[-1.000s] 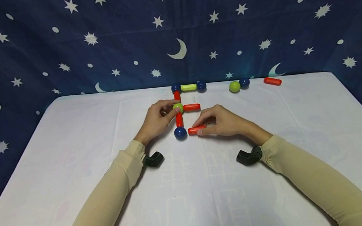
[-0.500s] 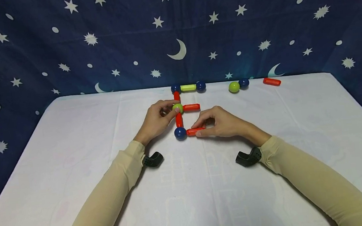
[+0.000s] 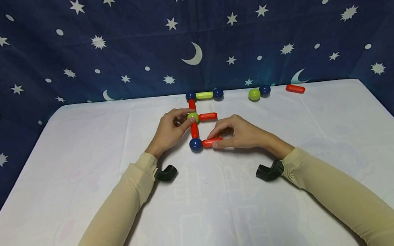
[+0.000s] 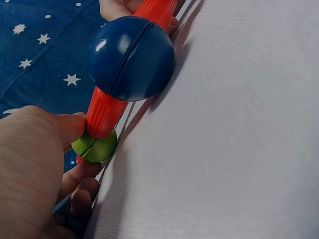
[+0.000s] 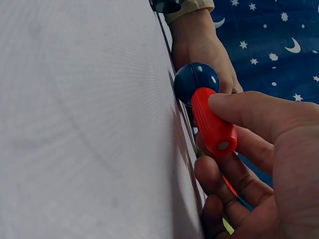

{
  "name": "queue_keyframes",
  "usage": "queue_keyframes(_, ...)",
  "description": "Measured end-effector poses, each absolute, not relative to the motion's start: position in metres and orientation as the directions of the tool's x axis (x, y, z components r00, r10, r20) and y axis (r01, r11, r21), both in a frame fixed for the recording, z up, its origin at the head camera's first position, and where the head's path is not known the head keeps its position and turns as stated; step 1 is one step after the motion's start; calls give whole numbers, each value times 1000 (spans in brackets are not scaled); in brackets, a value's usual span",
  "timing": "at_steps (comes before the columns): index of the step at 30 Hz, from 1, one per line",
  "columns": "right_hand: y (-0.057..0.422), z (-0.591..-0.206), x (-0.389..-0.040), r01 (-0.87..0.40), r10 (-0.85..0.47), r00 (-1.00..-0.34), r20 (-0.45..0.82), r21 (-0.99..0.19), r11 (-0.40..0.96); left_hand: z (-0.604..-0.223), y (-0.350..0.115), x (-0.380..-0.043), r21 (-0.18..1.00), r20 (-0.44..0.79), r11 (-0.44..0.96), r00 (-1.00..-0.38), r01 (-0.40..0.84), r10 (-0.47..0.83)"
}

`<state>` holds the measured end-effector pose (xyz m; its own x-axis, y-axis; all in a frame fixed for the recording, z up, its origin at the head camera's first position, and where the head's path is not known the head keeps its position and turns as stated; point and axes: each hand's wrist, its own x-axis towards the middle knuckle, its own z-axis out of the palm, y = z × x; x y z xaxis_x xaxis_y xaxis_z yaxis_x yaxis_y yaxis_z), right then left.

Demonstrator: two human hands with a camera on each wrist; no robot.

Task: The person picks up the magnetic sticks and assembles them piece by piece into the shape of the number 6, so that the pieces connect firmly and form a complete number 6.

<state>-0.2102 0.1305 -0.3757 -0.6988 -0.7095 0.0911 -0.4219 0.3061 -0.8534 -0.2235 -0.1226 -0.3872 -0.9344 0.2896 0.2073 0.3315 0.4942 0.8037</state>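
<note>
My left hand (image 3: pixel 173 128) pinches a green ball (image 3: pixel 193 118) between thumb and fingers. Red rods run from that ball up to a dark blue ball (image 3: pixel 191 96), down to a near blue ball (image 3: pixel 196 144), and out to the right as a side rod (image 3: pixel 208 116). Between the thumb and fingers of my right hand (image 3: pixel 239 131) is another red rod (image 5: pixel 214 122), its left end against the near blue ball. A small metal disc shows in its free end in the right wrist view. At the top, a yellow-green rod (image 3: pixel 204 95) joins two blue balls.
Toward the back right, a loose green ball (image 3: pixel 254 94) lies beside a blue ball (image 3: pixel 265 90). A single red rod (image 3: pixel 295 89) is farther right. Behind the white-covered table (image 3: pixel 79 171) hangs a dark blue cloth (image 3: pixel 137 33) with stars and moons.
My right hand has moved slightly left with the red rod, closing the gap to the near blue ball. The left hand has stayed on the green ball.
</note>
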Motion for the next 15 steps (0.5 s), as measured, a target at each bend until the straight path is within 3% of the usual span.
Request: queue_keyframes(15, 130, -374, -210, -424, -710, -700, 82, -847, 320, -387, -123, -224, 806, 209, 489, -934, 333, 292)
